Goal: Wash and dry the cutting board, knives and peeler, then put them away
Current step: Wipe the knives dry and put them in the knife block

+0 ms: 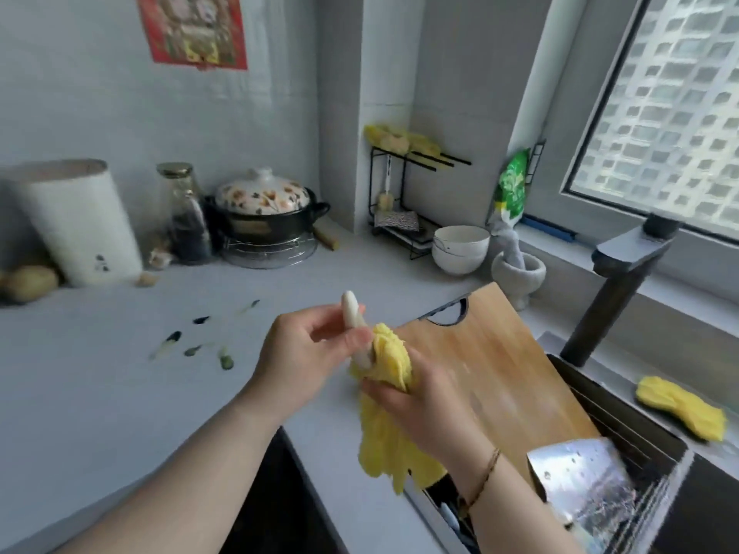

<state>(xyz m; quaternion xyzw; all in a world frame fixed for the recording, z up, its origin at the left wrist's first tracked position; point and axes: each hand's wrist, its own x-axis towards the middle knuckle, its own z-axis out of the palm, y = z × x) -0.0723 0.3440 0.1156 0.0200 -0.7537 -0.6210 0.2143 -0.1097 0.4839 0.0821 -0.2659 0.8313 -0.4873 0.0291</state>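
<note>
Grey worktop point(120, 393) beside sink point(628, 417): left hand point(304, 353) fingers pinch white-handled tool point(352, 313); right hand point(412, 401) grips yellow cloth point(384, 445), drying it. Cutting board point(500, 373) and wet cleaver point(580, 485) at sink, not yet dried.

Cutting board point(500, 377) leans on sink point(640, 425), cleaver point(580, 485) before it.

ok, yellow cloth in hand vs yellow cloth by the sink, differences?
The held yellow cloth is gripped by the right hand, wrapped round a white-handled tool; the yellow cloth by the sink lies untouched. The held one hangs loose; the other lies bunched. Same yellow fabric.
</note>
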